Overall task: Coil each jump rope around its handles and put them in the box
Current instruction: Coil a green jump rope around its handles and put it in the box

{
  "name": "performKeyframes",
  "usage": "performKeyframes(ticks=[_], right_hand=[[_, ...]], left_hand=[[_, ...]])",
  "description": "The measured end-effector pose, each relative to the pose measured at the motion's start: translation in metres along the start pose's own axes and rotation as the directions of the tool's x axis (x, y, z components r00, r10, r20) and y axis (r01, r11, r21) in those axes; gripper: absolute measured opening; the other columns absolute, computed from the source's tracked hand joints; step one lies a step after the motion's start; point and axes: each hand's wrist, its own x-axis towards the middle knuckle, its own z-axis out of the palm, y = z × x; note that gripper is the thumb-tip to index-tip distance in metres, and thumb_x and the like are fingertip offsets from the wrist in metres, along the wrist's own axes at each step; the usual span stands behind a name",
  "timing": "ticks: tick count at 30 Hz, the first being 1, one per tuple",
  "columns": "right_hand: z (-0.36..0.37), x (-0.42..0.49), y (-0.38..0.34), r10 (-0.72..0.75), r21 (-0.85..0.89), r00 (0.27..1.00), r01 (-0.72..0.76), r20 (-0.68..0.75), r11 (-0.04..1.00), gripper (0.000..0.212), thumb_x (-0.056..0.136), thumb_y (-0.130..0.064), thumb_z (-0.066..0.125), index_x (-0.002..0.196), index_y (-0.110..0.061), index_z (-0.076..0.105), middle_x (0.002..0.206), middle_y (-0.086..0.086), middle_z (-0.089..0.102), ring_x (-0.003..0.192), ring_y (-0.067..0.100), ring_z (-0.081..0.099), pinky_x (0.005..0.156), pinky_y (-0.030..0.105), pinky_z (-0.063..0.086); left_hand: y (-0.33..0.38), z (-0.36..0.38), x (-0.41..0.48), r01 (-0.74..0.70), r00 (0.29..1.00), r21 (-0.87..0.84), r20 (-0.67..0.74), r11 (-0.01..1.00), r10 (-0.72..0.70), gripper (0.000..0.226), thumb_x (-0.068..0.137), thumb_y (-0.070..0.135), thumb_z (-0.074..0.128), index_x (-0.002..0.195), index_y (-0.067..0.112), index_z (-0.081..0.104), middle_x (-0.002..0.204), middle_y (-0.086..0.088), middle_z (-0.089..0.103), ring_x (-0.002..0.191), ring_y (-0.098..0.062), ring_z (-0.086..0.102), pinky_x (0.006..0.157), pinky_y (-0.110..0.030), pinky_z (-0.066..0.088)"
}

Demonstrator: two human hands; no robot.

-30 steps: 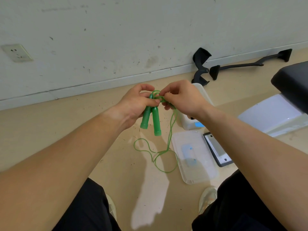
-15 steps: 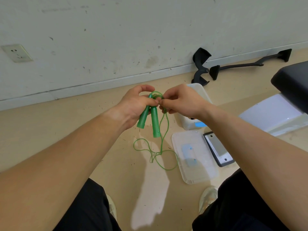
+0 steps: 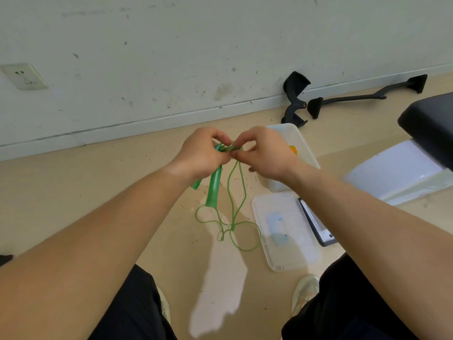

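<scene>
left hand point(image 3: 201, 153) grips handles point(image 3: 213, 190) | right hand point(image 3: 267, 153) fingers point(image 3: 242, 139) pinch cord point(image 3: 236, 192)

Hands: two, left hand point(image 3: 201, 153) and right hand point(image 3: 267, 153).
Rope point(image 3: 236, 192): one, green.
Handles: two, near handle point(image 3: 213, 187) and far handle point(image 3: 196, 184), the far one mostly hidden.
Box point(image 3: 277, 186): one, clear.
Orange item point(image 3: 293, 150) inside it: one.
Lid point(image 3: 289, 256): one.
Black parts by the wall: two, curved part point(image 3: 294, 99) and long part point(image 3: 362, 95).
Shoes: two, left shoe point(image 3: 165, 307) and right shoe point(image 3: 304, 290).
Socket point(image 3: 24, 76): one.
White panel point(image 3: 392, 173): one.
Black pad point(image 3: 431, 123): one.
Dark-framed slab point(image 3: 316, 224): one.
</scene>
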Motion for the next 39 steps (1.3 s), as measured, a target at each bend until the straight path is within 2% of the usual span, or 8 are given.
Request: performKeyframes(ticks=[4,8,18,23,28,32,36,39], right_hand=[[0.002,0.003,0.000,-0.107,-0.147,0.994,0.105,-0.003,0.984,0.008,0.088,-0.026,0.072,0.096,-0.025,0.074,0.099,-0.003,0.050,0.076,0.003,0.050,0.067,0.016,0.038],[0.003,0.002,-0.003,-0.050,-0.072,0.996,0.055,0.067,0.996,0.012,0.092,-0.027,0.067,0.091,-0.016,0.069,0.097,-0.002,0.065,0.086,0.015,0.062,0.078,0.033,0.050],[-0.004,0.000,-0.009,-0.036,-0.327,0.997,0.056,0.069,0.944,0.013,0.079,-0.014,0.065,0.089,-0.022,0.065,0.077,-0.005,0.061,0.074,0.015,0.059,0.052,0.021,0.038],[0.002,-0.004,-0.010,-0.023,0.107,0.998,0.016,0.060,0.994,0.032,0.078,-0.005,0.062,0.103,-0.024,0.062,0.070,-0.001,0.061,0.058,0.008,0.053,0.055,0.027,0.046],[0.002,-0.006,-0.008,0.042,-0.424,0.992,0.012,0.117,0.906,0.012,0.081,-0.022,0.064,0.093,-0.021,0.064,0.081,-0.006,0.062,0.079,0.017,0.059,0.064,0.029,0.047],[-0.006,-0.010,-0.011,0.057,-0.167,0.984,-0.028,0.171,0.986,0.011,0.081,-0.029,0.070,0.077,-0.023,0.062,0.071,-0.006,0.062,0.068,0.014,0.058,0.059,0.027,0.044],[-0.009,-0.017,-0.011,0.079,-0.355,0.965,0.015,0.251,0.935,0.020,0.084,-0.040,0.070,0.080,-0.023,0.061,0.073,-0.007,0.059,0.069,0.013,0.056,0.054,0.023,0.033],[-0.007,-0.021,-0.015,0.050,-0.194,0.967,-0.001,0.251,0.981,0.037,0.086,-0.039,0.070,0.071,-0.007,0.058,0.061,-0.001,0.054,0.057,0.013,0.049,0.053,0.026,0.036]], left_hand=[[-0.002,0.004,0.000,-0.001,1.000,0.123,-0.026,0.992,0.004,0.031,0.082,0.015,0.075,0.111,0.024,0.066,0.097,0.001,0.062,0.084,-0.013,0.061,0.066,-0.021,0.044],[0.000,0.005,-0.001,-0.019,0.997,0.197,-0.064,0.980,0.032,0.029,0.080,0.011,0.074,0.106,0.023,0.066,0.086,0.007,0.058,0.073,-0.005,0.056,0.057,-0.016,0.039],[-0.003,0.003,0.003,-0.089,0.992,0.408,-0.043,0.909,0.117,0.027,0.083,0.006,0.070,0.102,0.025,0.068,0.102,0.000,0.064,0.089,-0.019,0.062,0.075,-0.030,0.050],[-0.009,0.003,0.005,-0.089,0.994,0.417,-0.027,0.904,0.110,0.023,0.083,0.007,0.069,0.099,0.023,0.066,0.098,-0.001,0.063,0.087,-0.021,0.062,0.072,-0.029,0.047],[-0.020,-0.009,0.010,-0.076,0.987,0.473,-0.089,0.878,0.133,0.029,0.082,0.005,0.068,0.103,0.025,0.068,0.107,-0.002,0.067,0.099,-0.022,0.063,0.081,-0.033,0.052],[-0.028,-0.023,0.013,-0.044,0.983,0.462,-0.138,0.886,0.121,0.030,0.082,0.003,0.068,0.102,0.025,0.069,0.105,-0.003,0.068,0.095,-0.021,0.063,0.079,-0.030,0.050],[-0.037,-0.032,0.011,-0.041,0.982,0.510,-0.140,0.859,0.130,0.032,0.082,0.002,0.064,0.102,0.027,0.069,0.107,-0.002,0.067,0.099,-0.022,0.062,0.076,-0.029,0.047],[-0.044,-0.037,0.007,-0.031,0.982,0.534,-0.143,0.845,0.127,0.032,0.084,0.002,0.064,0.104,0.027,0.068,0.110,-0.001,0.066,0.099,-0.023,0.062,0.075,-0.031,0.049]])
